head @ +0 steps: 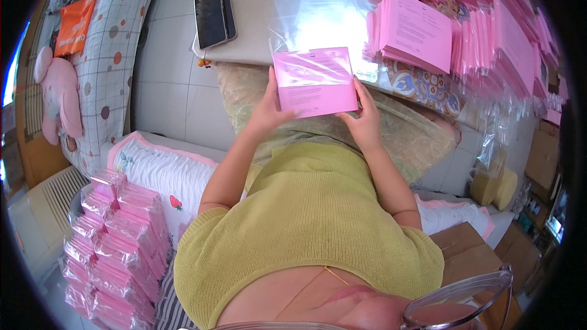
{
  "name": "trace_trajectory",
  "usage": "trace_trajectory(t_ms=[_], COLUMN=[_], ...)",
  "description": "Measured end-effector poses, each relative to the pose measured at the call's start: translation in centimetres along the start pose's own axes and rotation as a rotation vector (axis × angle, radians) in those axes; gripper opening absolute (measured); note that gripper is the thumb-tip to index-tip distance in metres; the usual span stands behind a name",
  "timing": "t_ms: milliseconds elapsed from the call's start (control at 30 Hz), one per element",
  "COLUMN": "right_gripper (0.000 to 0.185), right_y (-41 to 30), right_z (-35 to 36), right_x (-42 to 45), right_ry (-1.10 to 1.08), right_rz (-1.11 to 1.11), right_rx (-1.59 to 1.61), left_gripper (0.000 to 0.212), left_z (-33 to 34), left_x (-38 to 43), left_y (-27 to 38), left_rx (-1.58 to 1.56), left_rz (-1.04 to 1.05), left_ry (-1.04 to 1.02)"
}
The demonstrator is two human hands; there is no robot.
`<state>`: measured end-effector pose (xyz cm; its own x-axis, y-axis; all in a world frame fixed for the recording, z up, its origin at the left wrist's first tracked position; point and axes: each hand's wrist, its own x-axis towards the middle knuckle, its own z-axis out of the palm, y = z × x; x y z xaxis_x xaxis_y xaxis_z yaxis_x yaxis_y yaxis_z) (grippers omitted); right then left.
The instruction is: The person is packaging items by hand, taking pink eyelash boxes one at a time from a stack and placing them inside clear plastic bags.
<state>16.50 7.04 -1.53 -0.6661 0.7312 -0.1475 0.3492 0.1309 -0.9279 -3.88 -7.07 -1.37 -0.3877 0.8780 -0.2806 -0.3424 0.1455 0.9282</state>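
Both hands hold a flat pink printed packet (316, 96) over the table's near edge. My left hand (268, 112) grips its left side, the thumb at the lower edge. My right hand (365, 112) holds the lower right corner, fingers along the side. Glossy clear plastic covers the packet's upper part, while the lower part looks bare and matte. Small print runs across its face. Just beyond it, clear plastic bags (312, 2) lie on the table (252, 9) under a bright glare.
Rows of pink packets (415, 32) stand on the right of the table. Two phones (212, 18) lie at its left corner. Plastic-wrapped pink bundles (124, 247) are stacked at lower left, beside a white padded seat cover (160, 169). A cardboard box (458, 247) stands at lower right.
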Motion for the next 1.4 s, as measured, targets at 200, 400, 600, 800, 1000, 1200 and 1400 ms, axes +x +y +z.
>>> trace_trajectory(t_ms=[200,400,600,800,1000,1200,1400], right_gripper=[0.117,0.105,0.085,0.082,0.079,0.059,0.048], right_y=[0.1,-0.5,0.4,0.0,0.0,0.0,-1.0], right_z=[-0.9,-1.1,-0.8,0.1,-0.2,1.6,1.6], right_x=[1.1,1.6,1.0,1.1,2.1,1.3,2.1], right_ry=[-0.151,-0.116,0.074,0.148,0.126,0.338,0.376], right_rz=[-0.068,0.058,-0.138,0.054,-0.168,-0.115,-0.055], right_rx=[-0.231,-0.211,-0.222,0.011,-0.218,-0.214,-0.092], left_gripper=[0.138,0.118,0.102,0.097,0.091,0.076,0.071], left_z=[-0.8,-0.3,0.4,1.1,1.2,2.3,3.6], left_x=[-1.2,-0.9,-0.8,-0.4,-0.1,0.0,0.1], left_y=[1.3,0.2,-3.3,-3.1,-3.6,-3.8,-1.9], left_rx=[0.242,0.363,0.452,0.385,0.419,0.13,0.006], left_rz=[-0.028,0.024,0.195,0.247,0.279,0.305,0.208], left_ry=[-0.219,-0.17,0.056,0.121,0.221,0.337,0.419])
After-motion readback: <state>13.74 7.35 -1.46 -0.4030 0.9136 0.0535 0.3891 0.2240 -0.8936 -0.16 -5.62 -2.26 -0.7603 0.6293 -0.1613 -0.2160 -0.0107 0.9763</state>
